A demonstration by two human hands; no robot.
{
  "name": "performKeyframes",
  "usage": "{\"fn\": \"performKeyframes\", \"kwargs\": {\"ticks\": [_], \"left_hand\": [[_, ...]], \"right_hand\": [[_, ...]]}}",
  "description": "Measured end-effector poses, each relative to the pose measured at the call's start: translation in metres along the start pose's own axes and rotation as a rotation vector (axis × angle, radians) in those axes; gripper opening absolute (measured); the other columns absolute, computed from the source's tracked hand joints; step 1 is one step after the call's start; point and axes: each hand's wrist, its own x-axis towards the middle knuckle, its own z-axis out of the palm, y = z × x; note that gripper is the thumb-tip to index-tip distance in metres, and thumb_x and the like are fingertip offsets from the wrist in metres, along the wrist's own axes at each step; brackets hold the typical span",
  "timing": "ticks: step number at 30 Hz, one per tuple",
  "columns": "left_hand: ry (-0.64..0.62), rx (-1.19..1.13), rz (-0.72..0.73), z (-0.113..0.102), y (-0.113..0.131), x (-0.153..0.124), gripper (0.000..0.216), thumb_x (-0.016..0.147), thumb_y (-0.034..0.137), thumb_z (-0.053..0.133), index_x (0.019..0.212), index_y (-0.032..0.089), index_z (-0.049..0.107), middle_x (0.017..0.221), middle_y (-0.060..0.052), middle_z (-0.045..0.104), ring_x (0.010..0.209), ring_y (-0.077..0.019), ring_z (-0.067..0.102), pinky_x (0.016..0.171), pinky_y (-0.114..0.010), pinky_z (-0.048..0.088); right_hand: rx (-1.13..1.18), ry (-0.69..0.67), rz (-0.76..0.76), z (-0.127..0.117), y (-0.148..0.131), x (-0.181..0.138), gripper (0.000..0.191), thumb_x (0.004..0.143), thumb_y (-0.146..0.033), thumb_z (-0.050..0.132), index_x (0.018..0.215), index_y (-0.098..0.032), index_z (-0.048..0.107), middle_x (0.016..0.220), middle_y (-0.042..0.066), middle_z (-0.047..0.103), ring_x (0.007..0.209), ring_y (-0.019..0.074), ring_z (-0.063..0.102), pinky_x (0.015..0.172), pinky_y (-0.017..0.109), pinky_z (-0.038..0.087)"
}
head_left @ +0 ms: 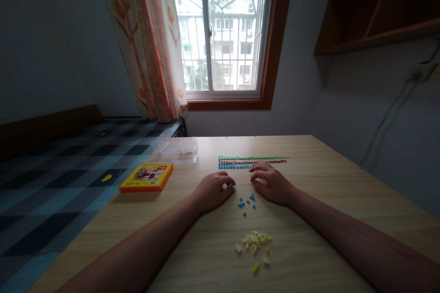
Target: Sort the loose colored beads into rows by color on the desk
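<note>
Both my hands rest on a wooden table [343, 192]. My left hand [213, 188] is curled, its fingertips pinching a small blue piece [231, 186]. My right hand [271, 183] lies just right of it, fingers bent and closed at the near end of the rows; what they hold is hidden. Beyond my hands lie three straight rows of tiny pieces [252, 161]: green, dark red, blue. Between and below my hands are several loose blue pieces [247, 202]. Nearer to me sits a small heap of yellow pieces [256, 241].
An orange box [146, 177] lies at the table's left edge, with a clear plastic tray [178, 150] behind it. A bed with a checked cover [51, 183] stands left of the table. A window, a curtain and a wall shelf are behind.
</note>
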Motion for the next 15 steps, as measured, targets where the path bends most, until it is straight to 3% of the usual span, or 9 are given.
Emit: {"fn": "performKeyframes", "kwargs": {"ticks": [15], "left_hand": [[0.033, 0.057, -0.032, 0.0032, -0.0007, 0.0000, 0.019, 0.085, 0.026, 0.056, 0.090, 0.021, 0.073, 0.091, -0.004, 0.066, 0.077, -0.0144, 0.059, 0.072, -0.025, 0.045]], "right_hand": [[0.004, -0.007, 0.001, -0.0006, -0.0003, 0.0006, 0.012, 0.080, -0.012, 0.060, 0.079, -0.023, 0.066, 0.099, 0.007, 0.068, 0.100, 0.0225, 0.062, 0.092, 0.042, 0.049]]}}
